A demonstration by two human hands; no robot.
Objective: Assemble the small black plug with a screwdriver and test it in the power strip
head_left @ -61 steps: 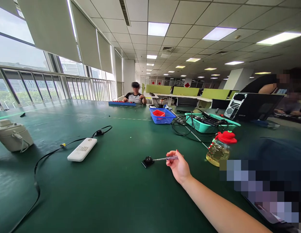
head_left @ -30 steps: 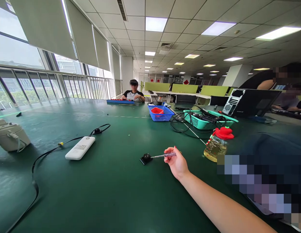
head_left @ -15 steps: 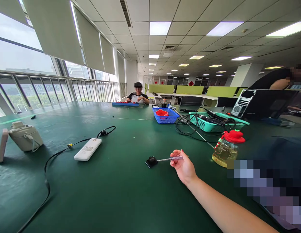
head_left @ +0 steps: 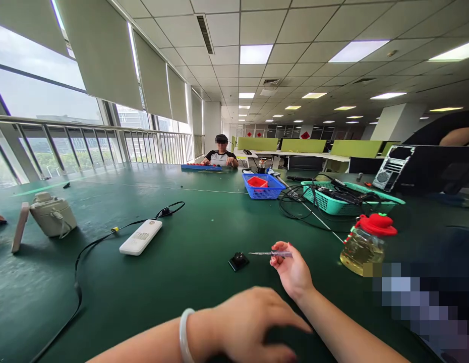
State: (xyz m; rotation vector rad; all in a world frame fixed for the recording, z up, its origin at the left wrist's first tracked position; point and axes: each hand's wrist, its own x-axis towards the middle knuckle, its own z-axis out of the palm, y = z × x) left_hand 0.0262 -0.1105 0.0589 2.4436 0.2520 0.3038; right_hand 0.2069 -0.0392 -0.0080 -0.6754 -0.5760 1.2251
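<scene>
1. head view, green table (head_left: 181, 292): the same spread as a moment ago, though the camera has swung a little left, so more of the table's left end shows.
2. left hand (head_left: 253, 322): new in the picture. it has come in low at the near edge, blurred, fingers spread and holding nothing, a white bangle (head_left: 184, 335) on the wrist.
3. right hand (head_left: 293, 272): still out over the cloth, fingers pinched round the tester screwdriver's handle.
4. bottle of yellow liquid (head_left: 361, 249), red cap: unmoved, near the right hand.
5. white power strip (head_left: 140, 237): unmoved, well off to the left.
6. small black block (head_left: 238, 260): lying on the table, now alone.
7. tester screwdriver (head_left: 272, 253): its tip sat on the block before and now hangs just clear of it. i judge the contact is broken and both hands are now involved.
</scene>
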